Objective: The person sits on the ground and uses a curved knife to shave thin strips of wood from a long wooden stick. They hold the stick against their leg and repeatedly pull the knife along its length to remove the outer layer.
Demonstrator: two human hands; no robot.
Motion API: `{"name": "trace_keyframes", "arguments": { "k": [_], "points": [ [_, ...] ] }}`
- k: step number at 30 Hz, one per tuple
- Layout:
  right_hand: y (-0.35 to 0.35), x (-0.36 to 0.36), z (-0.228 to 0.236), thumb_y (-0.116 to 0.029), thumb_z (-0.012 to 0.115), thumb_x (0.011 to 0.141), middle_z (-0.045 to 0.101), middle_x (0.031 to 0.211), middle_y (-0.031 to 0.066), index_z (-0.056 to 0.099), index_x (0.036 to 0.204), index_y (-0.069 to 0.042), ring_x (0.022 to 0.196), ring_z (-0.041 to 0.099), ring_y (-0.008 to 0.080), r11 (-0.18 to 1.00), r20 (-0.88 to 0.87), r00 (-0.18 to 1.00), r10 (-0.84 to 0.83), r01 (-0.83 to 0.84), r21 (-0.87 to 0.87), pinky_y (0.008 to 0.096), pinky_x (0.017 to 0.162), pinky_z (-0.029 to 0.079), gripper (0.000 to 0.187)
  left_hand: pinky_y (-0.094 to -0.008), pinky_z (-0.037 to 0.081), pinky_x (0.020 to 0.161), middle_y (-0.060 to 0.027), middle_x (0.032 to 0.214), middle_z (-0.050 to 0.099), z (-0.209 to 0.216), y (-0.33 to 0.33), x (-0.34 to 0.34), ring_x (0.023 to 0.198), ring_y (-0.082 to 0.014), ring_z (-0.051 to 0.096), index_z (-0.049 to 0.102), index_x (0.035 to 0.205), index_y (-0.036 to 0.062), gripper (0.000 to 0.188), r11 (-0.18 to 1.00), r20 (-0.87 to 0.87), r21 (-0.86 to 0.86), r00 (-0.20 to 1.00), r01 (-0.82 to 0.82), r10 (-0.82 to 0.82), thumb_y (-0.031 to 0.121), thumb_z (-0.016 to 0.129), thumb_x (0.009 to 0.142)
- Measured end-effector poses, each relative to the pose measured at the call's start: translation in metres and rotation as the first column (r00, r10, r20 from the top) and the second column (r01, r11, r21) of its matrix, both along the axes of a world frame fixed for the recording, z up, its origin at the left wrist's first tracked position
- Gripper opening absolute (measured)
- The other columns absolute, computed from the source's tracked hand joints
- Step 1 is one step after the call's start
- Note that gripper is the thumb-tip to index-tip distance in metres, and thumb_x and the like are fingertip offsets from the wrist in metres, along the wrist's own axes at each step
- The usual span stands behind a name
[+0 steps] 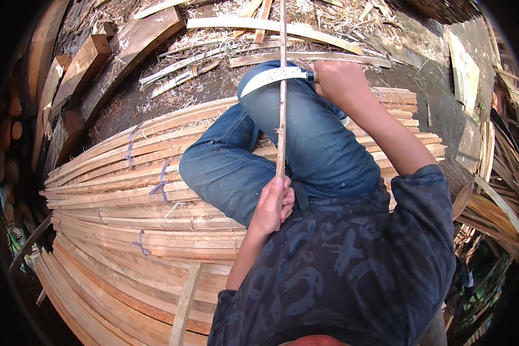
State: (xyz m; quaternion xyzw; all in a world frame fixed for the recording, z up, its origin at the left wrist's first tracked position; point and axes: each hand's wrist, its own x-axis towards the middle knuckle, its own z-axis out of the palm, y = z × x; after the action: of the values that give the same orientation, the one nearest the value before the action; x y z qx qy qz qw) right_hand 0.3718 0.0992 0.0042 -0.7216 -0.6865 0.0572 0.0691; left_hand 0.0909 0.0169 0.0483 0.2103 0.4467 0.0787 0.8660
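Observation:
A long thin wooden stick (282, 121) runs from my lap over my raised knee and out past the top of the view. My left hand (273, 203) is closed round its near end, close to my belly. In my right hand (335, 81) I grip the dark handle of a curved knife (271, 78), a sickle-like blade with its tip pointing left. The blade lies across the stick just above the knee; whether its edge bites into the wood I cannot tell. Fingers of the right hand are partly hidden behind its back.
I sit on bundles of sawn wooden strips (205, 225), tied with purple string (162, 182). Thick timber pieces (130, 52) lie at the far left. Shavings and loose slats (311, 57) cover the ground ahead. More split wood (496, 213) is stacked at the right.

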Motion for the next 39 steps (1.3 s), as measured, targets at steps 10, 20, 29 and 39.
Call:
{"name": "trace_keyframes", "arguments": {
  "k": [10, 20, 29, 39],
  "points": [
    [-0.01, -0.022, 0.008, -0.018, 0.062, 0.082, 0.064, 0.063, 0.013, 0.062, 0.072, -0.005, 0.058, 0.065, 0.0295, 0.986, -0.026, 0.988, 0.155, -0.156, -0.055, 0.0399, 0.054, 0.052, 0.017, -0.019, 0.026, 0.039, 0.0004, 0.064, 0.037, -0.005, -0.01, -0.01, 0.042, -0.004, 0.029, 0.04, 0.095, 0.0086, 0.043, 0.998, 0.002, 0.067, 1.0, 0.003, -0.004, 0.052, 0.037, 0.099],
    [0.039, 0.052, -0.007, -0.022, 0.066, 0.076, 0.066, 0.071, 0.0144, 0.066, 0.08, -0.006, 0.067, 0.067, 0.0314, 0.987, 0.155, 0.975, -0.161, 0.162, 0.006, 0.0418, 0.062, 0.054, 0.016, -0.019, 0.027, 0.038, 0.0003, 0.065, 0.037, -0.001, -0.006, -0.005, 0.043, -0.0038, 0.031, 0.039, 0.091, 0.0113, 0.035, 0.996, 0.045, -0.065, 0.997, -0.056, 0.059, 0.044, 0.034, 0.102],
    [-0.008, -0.016, 0.016, -0.02, 0.061, 0.082, 0.064, 0.064, 0.0161, 0.062, 0.073, -0.004, 0.059, 0.065, 0.0318, 0.997, -0.077, 0.997, 0.028, -0.033, -0.072, 0.0432, 0.055, 0.052, 0.018, -0.0187, 0.026, 0.039, 0.0015, 0.063, 0.036, -0.001, -0.005, -0.005, 0.041, -0.0035, 0.029, 0.04, 0.094, 0.0103, 0.042, 0.998, 0.025, -0.051, 0.999, -0.032, 0.034, 0.052, 0.037, 0.099],
    [0.041, 0.091, -0.014, -0.018, 0.066, 0.075, 0.066, 0.068, 0.0146, 0.067, 0.072, -0.006, 0.065, 0.068, 0.0279, 0.977, 0.188, 0.979, -0.078, 0.038, 0.208, 0.0395, 0.058, 0.055, 0.013, -0.0188, 0.025, 0.039, 0.0005, 0.064, 0.037, -0.004, -0.001, 0.0, 0.043, -0.0045, 0.03, 0.04, 0.093, 0.0091, 0.042, 0.985, -0.058, 0.157, 0.997, 0.068, -0.059, 0.05, 0.037, 0.099]
  ]
}}
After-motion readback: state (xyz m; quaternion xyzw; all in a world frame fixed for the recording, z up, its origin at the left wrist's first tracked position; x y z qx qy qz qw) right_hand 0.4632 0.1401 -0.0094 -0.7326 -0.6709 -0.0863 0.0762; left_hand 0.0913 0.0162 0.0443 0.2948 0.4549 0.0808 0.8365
